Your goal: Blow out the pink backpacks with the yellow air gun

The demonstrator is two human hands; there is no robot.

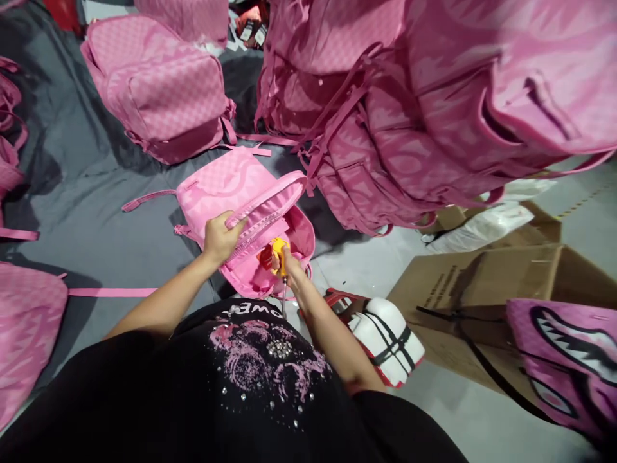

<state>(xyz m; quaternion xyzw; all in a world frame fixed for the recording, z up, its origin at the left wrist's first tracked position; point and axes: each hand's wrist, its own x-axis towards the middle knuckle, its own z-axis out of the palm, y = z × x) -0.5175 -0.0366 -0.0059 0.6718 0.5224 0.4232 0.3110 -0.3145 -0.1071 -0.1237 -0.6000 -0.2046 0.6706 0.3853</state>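
Observation:
A pink backpack (231, 190) lies open in front of me on a grey cloth (81, 193). My left hand (219, 236) is closed on the edge of its zipped flap and holds it up. My right hand (288, 263) is closed on a small yellow tool (278, 247) at the mouth of the bag, beside something red inside. A thin cord or metal part hangs down from that hand.
More pink backpacks lie around: one at the back (161, 87), a big heap at the right (409, 109), others at the left edge (24, 334). Cardboard boxes (482, 283) and a pink bag with teeth (563, 360) stand right. A white and red shoe (385, 337) is near my right arm.

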